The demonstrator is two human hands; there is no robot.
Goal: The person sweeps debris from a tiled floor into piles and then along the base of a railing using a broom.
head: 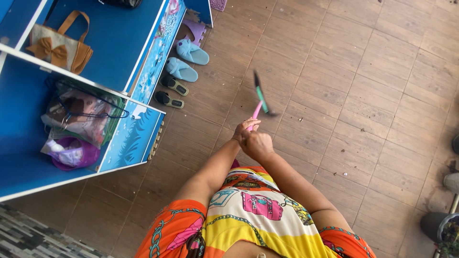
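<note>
**Both hands closed on a broom handle above the wooden floor**

The left hand [245, 129] and right hand [258, 143] meet in front of the body, one just above the other, and touch. Both have their fingers curled tight around the pink end of a thin broom handle [258, 102], with no gap between fingers and handle. The handle runs away from the hands, turning green and then dark towards its blurred far end, where a small dark head sits over the brown plank floor [373, 95].

To the left stands a blue cabinet [119, 43] with open shelves; a tan bag with a bow [60, 45] lies on one. Beside the cabinet, two light blue slippers [186, 59] and a pair of dark sandals [171, 91] rest on the floor, well apart from the hands.
</note>
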